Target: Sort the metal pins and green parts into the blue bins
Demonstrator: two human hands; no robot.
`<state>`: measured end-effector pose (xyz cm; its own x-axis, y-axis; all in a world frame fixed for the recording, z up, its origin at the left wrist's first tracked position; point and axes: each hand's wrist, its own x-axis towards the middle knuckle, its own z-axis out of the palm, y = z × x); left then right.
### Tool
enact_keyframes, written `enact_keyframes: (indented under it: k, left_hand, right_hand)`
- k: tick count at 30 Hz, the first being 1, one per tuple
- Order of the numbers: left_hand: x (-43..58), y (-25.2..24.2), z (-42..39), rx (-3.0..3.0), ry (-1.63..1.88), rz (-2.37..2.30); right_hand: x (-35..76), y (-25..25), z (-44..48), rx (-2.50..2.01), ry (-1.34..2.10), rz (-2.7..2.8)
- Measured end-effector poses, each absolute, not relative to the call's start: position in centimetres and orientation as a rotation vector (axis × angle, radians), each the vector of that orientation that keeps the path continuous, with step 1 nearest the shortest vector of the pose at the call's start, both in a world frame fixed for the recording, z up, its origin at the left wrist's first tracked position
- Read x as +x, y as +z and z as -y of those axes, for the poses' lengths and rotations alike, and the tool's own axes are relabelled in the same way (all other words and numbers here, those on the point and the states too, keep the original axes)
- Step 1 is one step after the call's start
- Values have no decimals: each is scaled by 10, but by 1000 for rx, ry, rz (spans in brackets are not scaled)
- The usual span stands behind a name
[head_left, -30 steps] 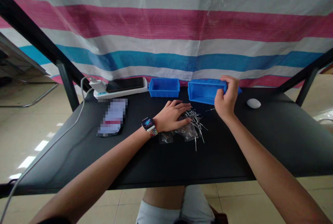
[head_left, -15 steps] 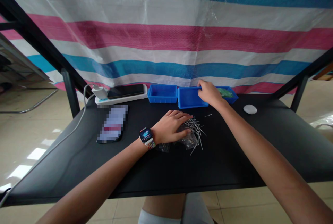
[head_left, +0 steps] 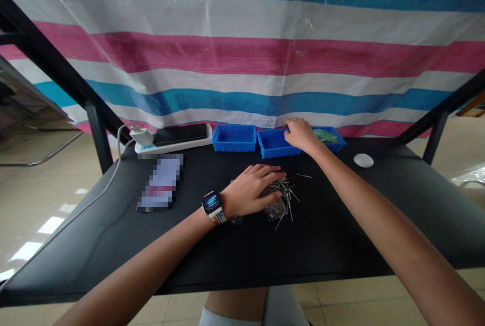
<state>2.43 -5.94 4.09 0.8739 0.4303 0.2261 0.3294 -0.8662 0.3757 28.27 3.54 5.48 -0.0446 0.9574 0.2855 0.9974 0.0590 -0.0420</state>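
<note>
My left hand [head_left: 252, 189], with a watch [head_left: 212, 203] on its wrist, lies palm down with fingers stretched over a pile of thin metal pins [head_left: 288, 193] that look like pop rivets. Under its thumb side is a clear plastic bag [head_left: 276, 211] with more small parts. My right hand [head_left: 301, 135] reaches to the back of the table, its fingers bent over the right end of the middle blue bin [head_left: 278, 152] and holding its rim. That bin stands flat, and its visible inside shows no contents. One loose rivet [head_left: 304, 176] lies right of the pile.
Left of the middle bin stands another blue bin [head_left: 234, 147]; to the right, a third bin [head_left: 340, 143] holds green packets [head_left: 325, 136]. A white mouse [head_left: 363, 160], a power strip [head_left: 174, 145] with a dark phone [head_left: 180, 134], and a blurred-screen phone [head_left: 161, 183] lie on the black table [head_left: 303, 255].
The middle bin has gone from tipped towards me to flat, my right hand still at its right end. My left hand stays on the pile. The loose rivet has shifted slightly towards me.
</note>
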Motion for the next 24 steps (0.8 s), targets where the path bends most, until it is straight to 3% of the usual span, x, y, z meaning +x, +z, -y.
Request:
enact_keyframes:
  k: [7, 11, 24]
  left_hand:
    - [-24, 66, 58, 2654, 340, -877]
    - [-43, 55, 82, 2649, 303, -898]
    - [-49, 40, 94, 2431, 561, -980]
  right_hand:
    - [290, 37, 72, -1322, -5, 1967]
    - [288, 13, 131, -1372, 336, 2190]
    - [256, 4, 139, -1281, 309, 2358]
